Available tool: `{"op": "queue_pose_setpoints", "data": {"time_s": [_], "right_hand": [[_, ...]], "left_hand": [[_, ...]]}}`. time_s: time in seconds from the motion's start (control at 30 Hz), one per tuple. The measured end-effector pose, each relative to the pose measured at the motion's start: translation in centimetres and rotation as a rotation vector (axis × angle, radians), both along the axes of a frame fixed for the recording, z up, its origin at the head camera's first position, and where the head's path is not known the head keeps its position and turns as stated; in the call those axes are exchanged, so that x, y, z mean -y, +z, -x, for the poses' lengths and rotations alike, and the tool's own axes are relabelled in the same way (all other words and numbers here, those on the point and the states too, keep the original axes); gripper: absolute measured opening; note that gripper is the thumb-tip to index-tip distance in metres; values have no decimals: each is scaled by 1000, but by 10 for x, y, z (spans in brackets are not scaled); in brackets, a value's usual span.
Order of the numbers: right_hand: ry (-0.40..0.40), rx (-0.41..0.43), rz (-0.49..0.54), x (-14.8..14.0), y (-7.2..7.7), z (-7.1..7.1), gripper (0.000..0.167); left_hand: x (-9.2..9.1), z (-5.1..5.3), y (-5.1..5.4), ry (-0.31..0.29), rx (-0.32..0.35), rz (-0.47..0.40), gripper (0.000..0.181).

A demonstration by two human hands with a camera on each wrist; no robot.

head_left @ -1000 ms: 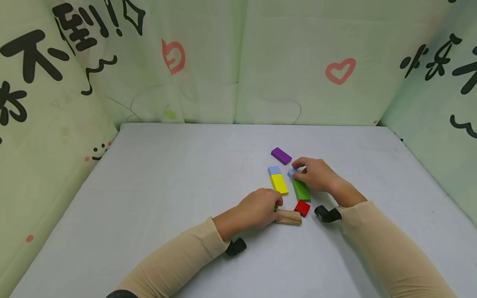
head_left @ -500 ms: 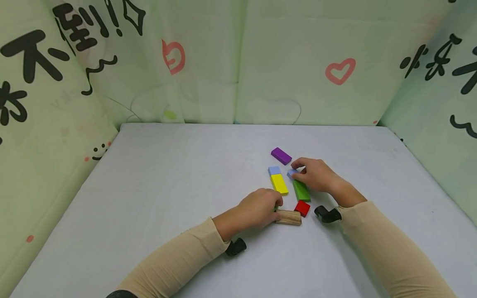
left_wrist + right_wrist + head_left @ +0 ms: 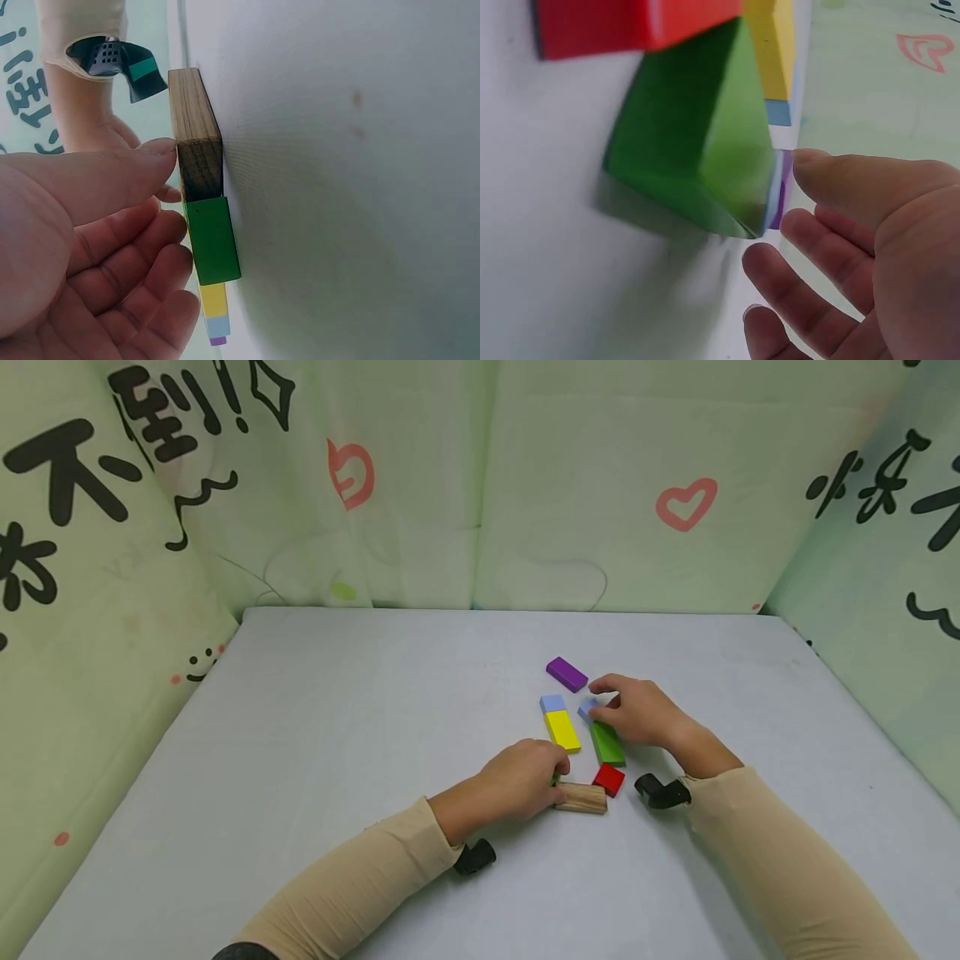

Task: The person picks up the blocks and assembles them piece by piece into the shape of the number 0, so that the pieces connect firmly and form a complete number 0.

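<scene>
On the white table, my left hand [image 3: 525, 779] bends over the left end of a bare wooden block [image 3: 581, 798]. Its thumb touches that block, and its curled fingers lie against a small green block [image 3: 214, 240], mostly covered in the head view; whether they pinch it is unclear. My right hand [image 3: 640, 713] is at a light blue block [image 3: 587, 708], thumb near its side, index finger raised apart. In the right wrist view these fingers are spread, beyond a long green triangular-looking block [image 3: 686, 127]. A red block [image 3: 609, 779] sits between that green block and the wooden one.
A yellow block [image 3: 562, 732] with another light blue block [image 3: 552, 702] at its far end stands left of the long green one. Behind them lies a purple block [image 3: 566, 674]. Printed cloth [image 3: 525, 485] hangs beyond the table's back edge.
The right index finger has lifted slightly away from the light blue block, and the right hand has shifted a touch to the right. Left hand and blocks stay where they were.
</scene>
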State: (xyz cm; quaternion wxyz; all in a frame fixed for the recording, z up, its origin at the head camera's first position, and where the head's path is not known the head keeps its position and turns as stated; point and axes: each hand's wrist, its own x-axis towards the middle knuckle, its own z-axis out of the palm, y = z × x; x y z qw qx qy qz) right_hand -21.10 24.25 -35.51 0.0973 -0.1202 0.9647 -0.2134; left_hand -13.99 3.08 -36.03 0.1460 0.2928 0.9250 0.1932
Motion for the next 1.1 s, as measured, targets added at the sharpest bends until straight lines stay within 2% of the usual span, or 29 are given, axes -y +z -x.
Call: {"op": "queue_pose_setpoints", "data": {"time_s": [0.4,0.7,1.1], "right_hand": [[-2,-16,13,-10,4,-11,43],[31,-36,27,-14,4,-27,43],[74,-58,50,-17,1,-49,47]], "left_hand": [[0,0,0,2,7,-1,27],[-1,0,0,13,19,7,27],[0,-1,0,4,0,6,27]]}}
